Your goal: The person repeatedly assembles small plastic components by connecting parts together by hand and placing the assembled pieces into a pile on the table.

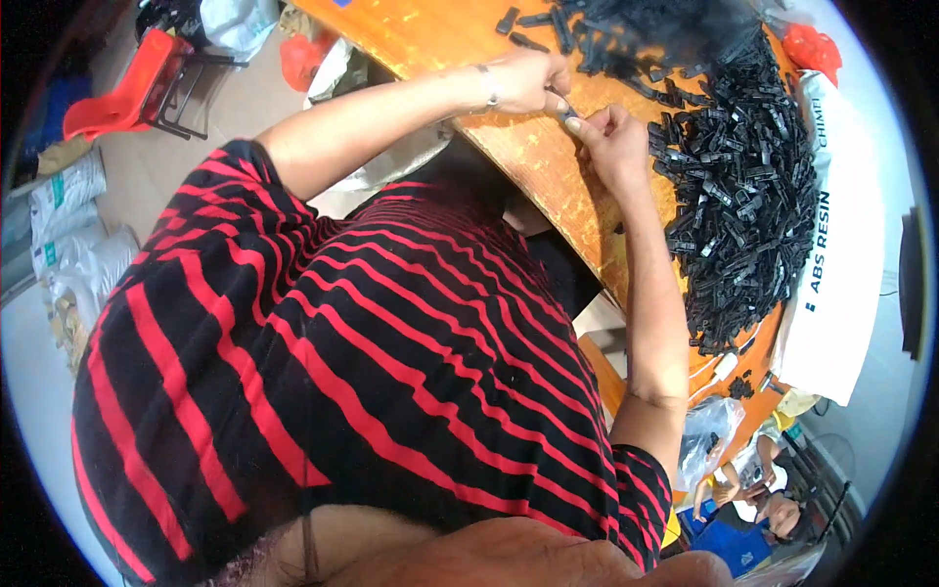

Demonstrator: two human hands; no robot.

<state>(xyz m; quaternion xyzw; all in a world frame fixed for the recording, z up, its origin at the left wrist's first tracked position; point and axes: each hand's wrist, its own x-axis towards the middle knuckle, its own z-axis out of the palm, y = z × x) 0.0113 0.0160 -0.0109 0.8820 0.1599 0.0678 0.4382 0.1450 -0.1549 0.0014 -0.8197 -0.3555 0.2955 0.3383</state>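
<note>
1. Part (569, 113): small, narrow, dark with a bluish cast; mostly covered by fingertips, so its full outline and ends cannot be read. Located between the two hands, just above the table (523, 152), near its front edge.
2. Left hand (536, 84): closed, thumb and fingers pinching one end of the part. Band (489, 86) on the wrist.
3. Right hand (616, 149): thumb laid along the other end, fingers curled behind; grip closed on the same part.
4. Pile (738, 210): many black pieces, slim and elongated, glossy where light strikes, heaped at all angles just right of the right hand and on toward the far side of the table. Far portion looks hazy; detail is poor there.
5. Strays (533, 20): a few black pieces lying apart, beyond the left hand.
6. White sack (841, 254): along the pile's right side; red bag (812, 51) near its upper end.
</note>
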